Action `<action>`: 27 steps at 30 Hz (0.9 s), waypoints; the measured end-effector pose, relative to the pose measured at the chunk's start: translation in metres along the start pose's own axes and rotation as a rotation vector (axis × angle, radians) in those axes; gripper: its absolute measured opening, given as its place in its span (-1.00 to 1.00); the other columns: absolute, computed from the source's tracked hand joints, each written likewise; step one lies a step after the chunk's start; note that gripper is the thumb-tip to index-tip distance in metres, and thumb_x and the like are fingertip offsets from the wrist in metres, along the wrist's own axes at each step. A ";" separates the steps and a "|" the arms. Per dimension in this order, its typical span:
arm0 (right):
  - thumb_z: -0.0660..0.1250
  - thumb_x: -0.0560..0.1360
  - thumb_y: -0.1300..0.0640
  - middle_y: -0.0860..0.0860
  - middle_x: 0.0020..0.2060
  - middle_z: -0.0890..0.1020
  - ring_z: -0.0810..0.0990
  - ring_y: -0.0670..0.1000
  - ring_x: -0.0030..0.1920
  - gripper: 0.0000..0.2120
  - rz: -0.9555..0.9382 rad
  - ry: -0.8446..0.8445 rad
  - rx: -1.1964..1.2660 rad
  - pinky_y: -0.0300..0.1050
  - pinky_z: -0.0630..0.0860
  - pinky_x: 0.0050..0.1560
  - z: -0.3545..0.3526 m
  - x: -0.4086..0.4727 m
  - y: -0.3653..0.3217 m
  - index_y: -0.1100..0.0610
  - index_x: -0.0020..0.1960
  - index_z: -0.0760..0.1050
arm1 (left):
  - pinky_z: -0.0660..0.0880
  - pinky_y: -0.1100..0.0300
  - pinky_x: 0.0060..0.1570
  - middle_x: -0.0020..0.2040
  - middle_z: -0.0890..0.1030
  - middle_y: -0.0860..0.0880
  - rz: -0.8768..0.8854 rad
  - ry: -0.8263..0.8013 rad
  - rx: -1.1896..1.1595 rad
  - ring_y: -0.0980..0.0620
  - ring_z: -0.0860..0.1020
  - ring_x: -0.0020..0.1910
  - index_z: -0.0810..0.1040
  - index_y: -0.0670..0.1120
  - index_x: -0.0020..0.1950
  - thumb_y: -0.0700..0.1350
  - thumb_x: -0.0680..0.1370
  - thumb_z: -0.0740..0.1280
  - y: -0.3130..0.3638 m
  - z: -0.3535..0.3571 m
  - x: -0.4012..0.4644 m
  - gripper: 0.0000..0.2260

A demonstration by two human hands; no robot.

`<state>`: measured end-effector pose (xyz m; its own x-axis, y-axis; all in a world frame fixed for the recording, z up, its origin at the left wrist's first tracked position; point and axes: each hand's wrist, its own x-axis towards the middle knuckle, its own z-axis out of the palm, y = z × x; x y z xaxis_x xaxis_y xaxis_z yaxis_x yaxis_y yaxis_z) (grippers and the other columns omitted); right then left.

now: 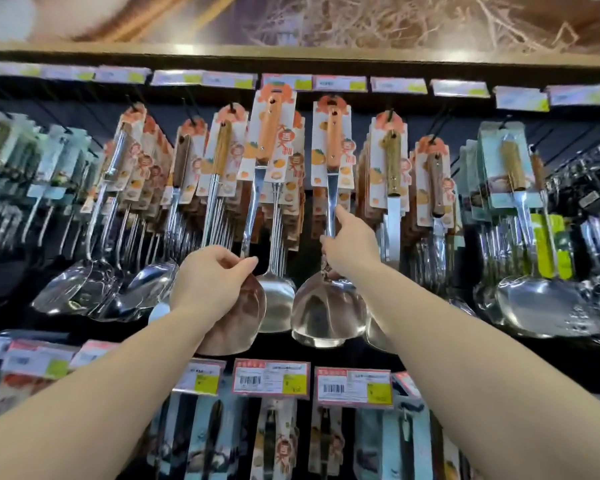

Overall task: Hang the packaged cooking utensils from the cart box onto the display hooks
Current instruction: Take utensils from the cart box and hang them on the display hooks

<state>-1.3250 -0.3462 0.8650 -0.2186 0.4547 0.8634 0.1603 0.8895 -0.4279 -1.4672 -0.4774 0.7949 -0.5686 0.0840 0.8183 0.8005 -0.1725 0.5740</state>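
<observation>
reaching up at the utensil wall, both arms raised; left hand [210, 282] curled round the neck of a steel spatula [253, 209], thumb and fingers pinching just above the blade; its orange handle on a printed card tilted near the top hooks, hole seemingly not yet over a hook; right hand [349, 245] gripping the shaft of a second spatula [331, 199], index finger laid straight up along the metal; its card at the hook line, hang unclear; price tags [271, 377] below; ladles [94, 289] hanging left.
</observation>
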 end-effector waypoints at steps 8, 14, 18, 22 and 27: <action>0.28 0.57 0.17 0.04 0.42 0.41 0.60 0.18 0.12 -0.38 0.063 -0.030 -0.094 0.11 0.56 0.15 0.014 0.005 0.010 -0.02 0.54 0.09 | 0.42 0.14 -0.21 -0.33 0.60 0.10 0.012 -0.011 -0.012 0.12 0.55 -0.26 0.57 0.02 -0.34 0.09 0.43 0.44 -0.014 -0.002 0.003 -0.78; 0.30 0.55 0.00 -0.05 -0.11 0.50 0.54 0.08 -0.01 -0.35 0.126 -0.021 -0.083 0.04 0.54 0.08 0.020 0.003 0.018 -0.01 0.54 0.08 | 0.49 0.11 -0.16 -0.34 0.61 0.10 0.012 -0.009 -0.024 0.07 0.57 -0.23 0.58 0.01 -0.34 0.11 0.41 0.45 -0.017 0.005 0.000 -0.78; 0.24 0.56 -0.09 0.09 0.25 0.46 0.53 0.15 0.17 -0.51 0.061 0.132 -0.063 0.07 0.50 0.14 0.022 -0.015 0.009 0.00 0.44 0.25 | 0.42 0.18 -0.27 -0.38 0.59 0.10 0.015 -0.036 -0.018 0.15 0.54 -0.29 0.56 0.01 -0.34 0.13 0.41 0.44 -0.013 0.015 -0.010 -0.76; 0.24 0.54 -0.11 0.06 0.10 0.60 0.65 0.09 -0.02 -0.55 0.098 -0.137 0.386 0.10 0.64 -0.03 0.033 -0.040 -0.011 -0.01 0.38 0.34 | 0.49 0.13 -0.24 -0.35 0.60 0.08 0.010 -0.075 -0.034 0.03 0.59 -0.28 0.55 0.00 -0.34 0.16 0.40 0.44 -0.006 0.035 -0.019 -0.73; 0.33 0.48 0.02 0.05 -0.06 0.67 0.65 0.08 -0.09 -0.76 -0.016 -0.120 0.234 0.18 0.60 0.04 0.035 -0.045 -0.017 0.01 0.12 0.44 | 0.52 0.06 -0.15 -0.24 0.61 0.06 0.025 -0.149 0.015 0.00 0.57 -0.19 0.57 0.01 -0.22 0.12 0.43 0.39 0.010 0.053 -0.030 -0.81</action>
<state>-1.3513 -0.3808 0.8239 -0.3337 0.4299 0.8389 -0.0682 0.8766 -0.4763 -1.4324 -0.4296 0.7780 -0.5149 0.2252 0.8271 0.8174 -0.1617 0.5529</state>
